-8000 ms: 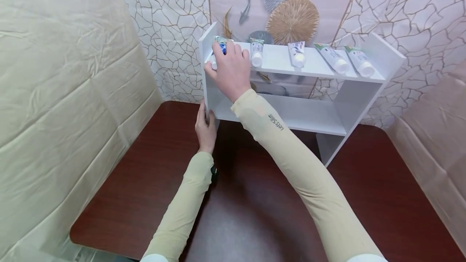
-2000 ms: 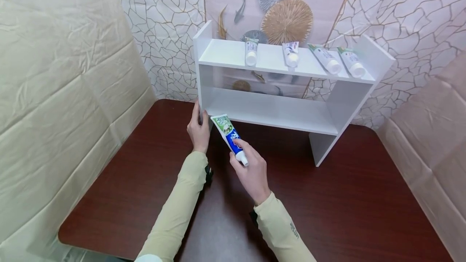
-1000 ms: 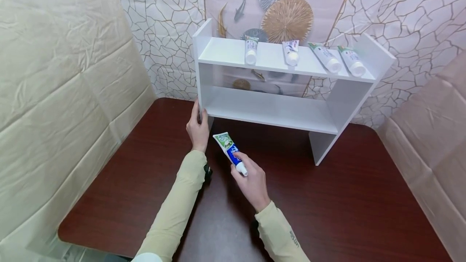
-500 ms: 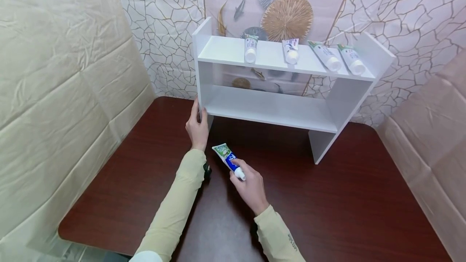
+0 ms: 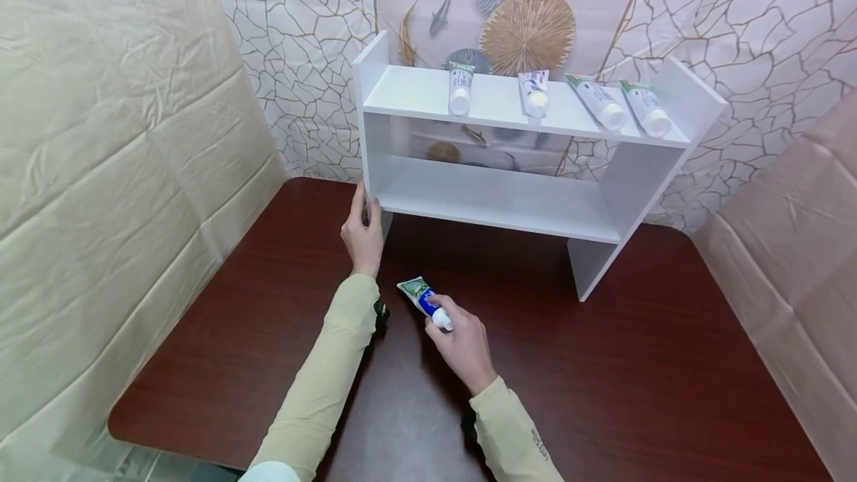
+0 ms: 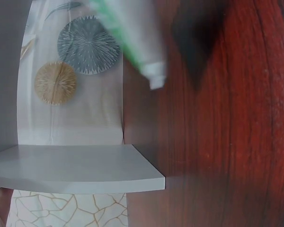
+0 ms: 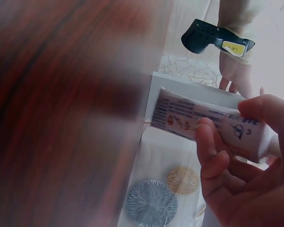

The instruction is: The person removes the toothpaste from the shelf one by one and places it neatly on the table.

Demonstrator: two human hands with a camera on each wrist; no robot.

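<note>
My right hand [image 5: 462, 341] holds a toothpaste tube [image 5: 425, 300] with a green-and-blue front and a white cap, above the table in front of the shelf. In the right wrist view, thumb and fingers pinch the toothpaste tube [image 7: 194, 118] near its cap end, its printed side showing. The same tube [image 6: 132, 33] is blurred in the left wrist view. My left hand [image 5: 364, 238] grips the lower part of the white shelf's left side panel [image 5: 370, 140]. Fingers lie on the outside, thumb at the front edge.
On the upper board of the white shelf [image 5: 495, 188] lie several tubes, among them a left one [image 5: 460, 88], a middle one [image 5: 535, 93] and a far right one [image 5: 646, 108]. The dark red table [image 5: 602, 393] is bordered by cloth walls and a patterned backdrop.
Since the oldest frame, my right hand has taken the toothpaste tube off the upper board's left end and brought it down and nearer, over the table. The left hand keeps its grip on the panel.
</note>
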